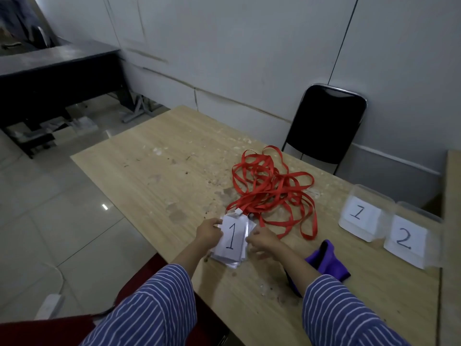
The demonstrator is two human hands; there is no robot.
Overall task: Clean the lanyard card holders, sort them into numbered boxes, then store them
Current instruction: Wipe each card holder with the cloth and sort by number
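Card holders (230, 242), stacked with a sheet marked "1" on top, lie at the near edge of the wooden surface (154, 171), their red lanyards (272, 186) tangled behind. The left hand (208, 232) pinches the stack's left edge, the right hand (262, 242) its right. Clear boxes "1" (361, 213) and "2" (409, 238) stand right of a purple cloth (326, 262).

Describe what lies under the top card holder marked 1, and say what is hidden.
Under the top card holder, gripped by the left hand and right hand, lies a stack of more holders on the table; only their edges show, so their numbers and count are hidden.
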